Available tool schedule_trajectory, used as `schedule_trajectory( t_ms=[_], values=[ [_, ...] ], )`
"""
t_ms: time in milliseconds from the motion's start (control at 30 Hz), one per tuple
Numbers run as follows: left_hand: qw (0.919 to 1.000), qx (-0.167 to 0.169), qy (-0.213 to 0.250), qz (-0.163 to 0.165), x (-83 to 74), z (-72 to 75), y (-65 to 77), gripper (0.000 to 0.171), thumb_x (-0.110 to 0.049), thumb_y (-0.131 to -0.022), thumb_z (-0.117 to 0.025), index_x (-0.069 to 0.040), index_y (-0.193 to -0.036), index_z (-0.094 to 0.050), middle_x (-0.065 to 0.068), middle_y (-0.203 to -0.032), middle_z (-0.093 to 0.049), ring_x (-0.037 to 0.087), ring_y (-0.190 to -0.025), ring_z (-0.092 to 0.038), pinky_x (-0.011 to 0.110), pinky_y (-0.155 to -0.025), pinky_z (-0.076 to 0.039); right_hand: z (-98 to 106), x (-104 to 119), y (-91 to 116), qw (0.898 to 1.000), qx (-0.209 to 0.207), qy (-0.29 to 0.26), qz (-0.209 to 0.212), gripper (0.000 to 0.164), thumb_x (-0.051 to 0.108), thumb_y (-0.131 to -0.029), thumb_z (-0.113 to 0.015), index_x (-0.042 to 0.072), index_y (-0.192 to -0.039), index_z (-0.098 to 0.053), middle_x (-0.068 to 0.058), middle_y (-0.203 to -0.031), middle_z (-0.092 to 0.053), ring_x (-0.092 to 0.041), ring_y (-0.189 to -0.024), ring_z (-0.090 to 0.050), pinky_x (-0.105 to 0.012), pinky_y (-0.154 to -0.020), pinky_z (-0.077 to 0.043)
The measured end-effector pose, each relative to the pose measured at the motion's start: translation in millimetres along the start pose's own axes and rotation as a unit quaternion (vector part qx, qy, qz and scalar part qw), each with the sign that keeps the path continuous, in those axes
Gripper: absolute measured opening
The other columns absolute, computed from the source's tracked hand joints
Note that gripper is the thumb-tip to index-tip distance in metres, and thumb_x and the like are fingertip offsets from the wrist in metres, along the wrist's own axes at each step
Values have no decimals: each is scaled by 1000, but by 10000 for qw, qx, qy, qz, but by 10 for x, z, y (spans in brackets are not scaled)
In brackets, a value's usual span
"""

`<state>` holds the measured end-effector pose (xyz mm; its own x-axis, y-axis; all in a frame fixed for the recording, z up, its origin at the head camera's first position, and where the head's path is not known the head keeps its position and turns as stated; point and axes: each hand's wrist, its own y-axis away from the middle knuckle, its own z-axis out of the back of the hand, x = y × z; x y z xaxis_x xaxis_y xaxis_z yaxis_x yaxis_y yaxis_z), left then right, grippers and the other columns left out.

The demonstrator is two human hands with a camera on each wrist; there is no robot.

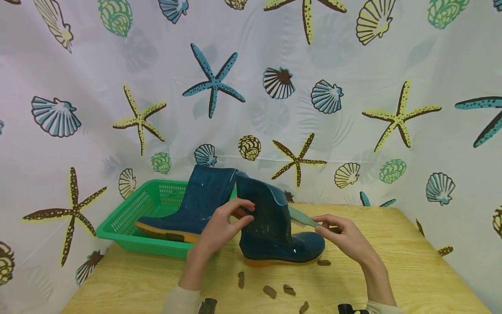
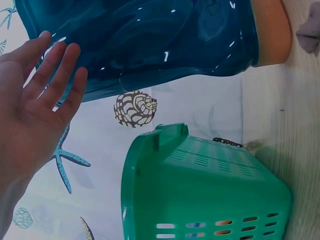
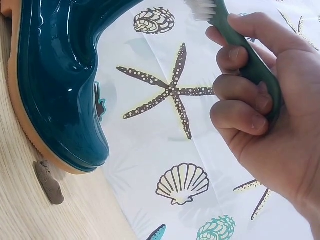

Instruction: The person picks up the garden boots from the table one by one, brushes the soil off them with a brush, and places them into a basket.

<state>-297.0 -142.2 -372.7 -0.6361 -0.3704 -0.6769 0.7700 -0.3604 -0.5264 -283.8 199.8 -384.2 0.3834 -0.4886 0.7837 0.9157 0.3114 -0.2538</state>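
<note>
A dark blue rubber boot (image 1: pixel 266 222) with a tan sole stands upright on the table, its toe pointing right. My left hand (image 1: pixel 221 226) is at the back of its shaft, fingers extended and nothing in its grasp; in the left wrist view the fingertips (image 2: pixel 72 52) overlap the shaft. To the right of the boot, my right hand (image 1: pixel 345 237) grips the green handle of a brush (image 3: pixel 250 65). White bristles show at the brush's head in the right wrist view. In the head view the brush head reaches beside the shaft, partly hidden behind it.
At the left a green perforated plastic basket (image 1: pixel 103 231) holds a second blue boot (image 1: pixel 208 196), which leans over its rim. Several brown clumps (image 1: pixel 269 291) lie on the wooden table (image 1: pixel 392 261) in front of the standing boot. A patterned curtain (image 1: pixel 259 117) hangs behind.
</note>
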Motion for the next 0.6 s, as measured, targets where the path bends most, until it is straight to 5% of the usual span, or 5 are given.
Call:
schedule_trajectory(
  t_ms=[300, 600],
  values=[
    [9976, 663, 80, -177, -86, -135, -19, 44, -22, -94, -70, -15, -134, -55, 2, -122, -64, 15, -98, -66, 34, -87, -55, 0, 56, 7, 9998, 111, 59, 130, 33, 26, -100, -61, 11, -129, -64, -8, -94, -59, -13, -68, -53, -29, -61, -45],
    [9980, 516, -299, 226, -156, -388, -55, 54, -38, -90, -73, -22, -134, -47, -4, -125, -58, 11, -101, -64, 28, -85, -55, 30, 125, 31, 9978, 536, 233, 307, 33, 23, -102, -57, 8, -131, -61, -10, -116, -64, -6, -94, -55, -28, -77, -51]
  ],
)
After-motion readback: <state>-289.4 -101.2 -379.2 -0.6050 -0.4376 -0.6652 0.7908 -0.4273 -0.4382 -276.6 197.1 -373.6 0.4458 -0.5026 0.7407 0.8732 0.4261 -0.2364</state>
